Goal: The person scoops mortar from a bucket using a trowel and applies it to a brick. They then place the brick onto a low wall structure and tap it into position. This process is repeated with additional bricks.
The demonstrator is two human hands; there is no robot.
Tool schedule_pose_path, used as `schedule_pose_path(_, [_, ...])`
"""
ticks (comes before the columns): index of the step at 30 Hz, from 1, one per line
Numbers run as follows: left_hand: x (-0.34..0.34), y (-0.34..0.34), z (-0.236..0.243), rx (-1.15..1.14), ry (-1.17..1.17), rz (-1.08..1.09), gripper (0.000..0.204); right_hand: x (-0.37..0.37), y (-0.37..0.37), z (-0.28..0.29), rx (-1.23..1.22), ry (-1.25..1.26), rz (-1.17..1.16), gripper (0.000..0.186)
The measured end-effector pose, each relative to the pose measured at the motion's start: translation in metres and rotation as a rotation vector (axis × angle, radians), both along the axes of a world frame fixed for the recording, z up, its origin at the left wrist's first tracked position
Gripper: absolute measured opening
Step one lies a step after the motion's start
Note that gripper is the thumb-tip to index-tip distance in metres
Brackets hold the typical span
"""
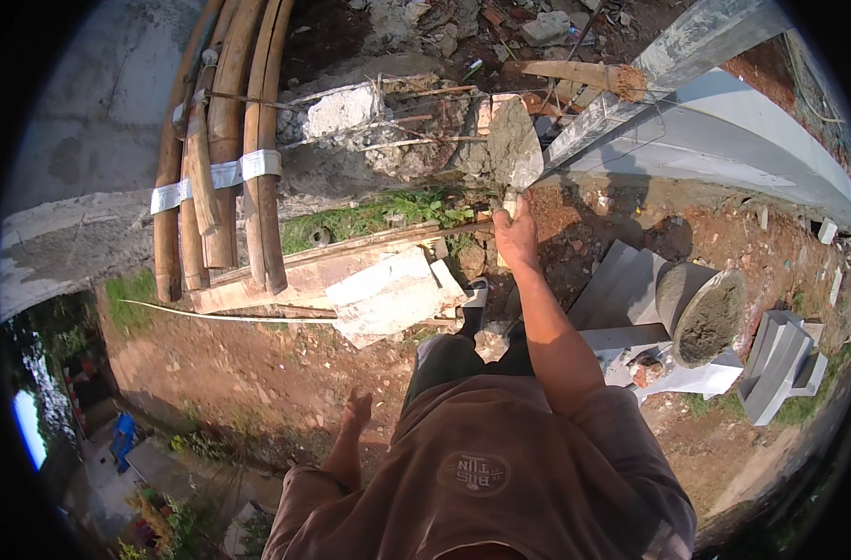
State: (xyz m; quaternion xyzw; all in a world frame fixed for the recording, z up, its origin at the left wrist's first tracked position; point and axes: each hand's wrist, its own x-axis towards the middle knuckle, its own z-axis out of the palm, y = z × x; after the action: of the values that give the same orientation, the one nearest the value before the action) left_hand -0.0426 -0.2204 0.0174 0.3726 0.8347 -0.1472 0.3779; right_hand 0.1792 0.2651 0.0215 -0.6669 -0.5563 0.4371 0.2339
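My right hand (514, 231) grips the handle of a trowel (527, 169), whose blade rests at the masonry ledge with wet grey mortar (508, 131) on and around it. Beside the blade run rusty rebar rods (425, 140) over rough concrete (340, 112), just left of a slanting grey post (667, 59). Low at my left side, over the dirt, my left hand (356, 407) hangs with loosely parted fingers and nothing visible in it.
Bamboo poles (225, 93) lie bundled at upper left above planks (239, 291) and a white board (383, 294). At right are a mortar bucket (710, 317), grey blocks (612, 289) and a white wall (771, 131). A person in blue (123, 434) is far lower left.
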Motion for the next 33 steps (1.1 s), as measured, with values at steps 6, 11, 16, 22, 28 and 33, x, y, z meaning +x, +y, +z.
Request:
schedule_pose_path(6, [-0.016,-0.072,-0.012,-0.155,-0.026,0.199,0.045,-0.055,0.03,0.002,-0.001,-0.173,-0.009,0.054])
schedule_pose_path(11, [0.008,-0.058,-0.006,0.061,0.022,0.542,0.041,-0.076,0.043,-0.007,-0.073,-0.274,0.135,0.05])
schedule_pose_path(16, [-0.008,-0.086,-0.016,0.191,-0.108,0.532,0.042,-0.082,0.034,-0.005,-0.054,-0.145,0.078,0.048])
schedule_pose_path(22, [0.0,-0.008,0.023,0.138,-0.095,0.882,0.04,-0.092,0.045,0.002,-0.148,-0.255,0.066,0.044])
schedule_pose_path(28, [-0.008,-0.03,0.0,0.231,-0.148,0.793,0.053,-0.09,0.038,0.001,-0.085,-0.219,0.049,0.044])
schedule_pose_path(33, [-0.011,-0.029,0.008,0.24,-0.141,0.805,0.054,-0.089,0.046,0.004,-0.178,-0.229,0.051,0.041])
